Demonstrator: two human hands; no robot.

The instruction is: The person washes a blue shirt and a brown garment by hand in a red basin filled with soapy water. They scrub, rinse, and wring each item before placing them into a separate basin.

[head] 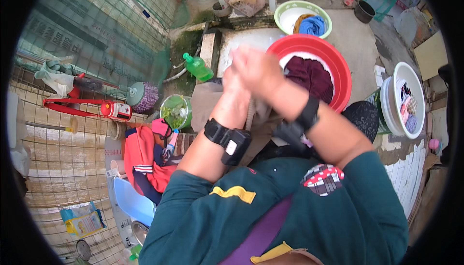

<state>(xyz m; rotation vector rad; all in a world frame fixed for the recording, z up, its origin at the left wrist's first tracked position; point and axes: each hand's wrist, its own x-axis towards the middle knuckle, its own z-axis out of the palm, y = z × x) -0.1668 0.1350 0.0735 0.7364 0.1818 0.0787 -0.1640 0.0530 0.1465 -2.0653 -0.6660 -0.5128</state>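
Observation:
My left hand [235, 82] and my right hand [261, 72] meet above my lap, both blurred. Their fingers are bent against each other, and whether anything is between them is hidden. Below the wrists hangs beige-brown cloth [206, 101] with a ribbed strip; I cannot tell if it is a garment I wear. Just right of my right hand stands a red plastic basin [342, 69], where a dark maroon garment [308, 76] lies against its white inside. A green plastic bottle [198, 67] leans on the left, beside a pale wet slab [250, 40].
Behind the red basin sits a green-rimmed basin [322, 9] with blue cloth [312, 25]. A white basin [393, 98] of clothes is at right. On the left are a bucket [188, 114] of leaves, a red jacket [139, 149], a blue tub [132, 199] and a wire mesh fence [61, 178].

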